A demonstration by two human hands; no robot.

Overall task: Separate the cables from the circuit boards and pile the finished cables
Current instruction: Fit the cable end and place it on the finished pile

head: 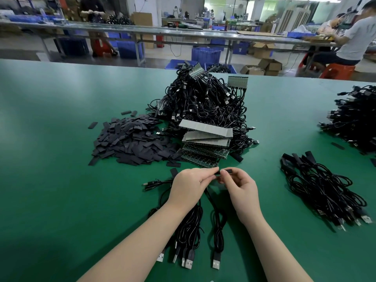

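Note:
My left hand [188, 185] and my right hand [239, 187] meet over the green table, both pinching a small black sleeve piece [220, 173] at the end of a black cable [217, 226]. That cable runs down between my forearms to a USB plug. Several more black cables [188, 231] lie bundled under my left wrist, plugs toward me. Behind my hands stands a stack of circuit boards [205, 139] against a big heap of cables still on boards [205, 100]. A pile of loose cables [323, 190] lies to the right.
A heap of flat black sleeve pieces [132, 139] lies left of the boards. Another cable heap [356, 121] sits at the far right edge. Green table surface [61, 159] spreads to the left. Beyond the table are workbenches, blue crates and seated people.

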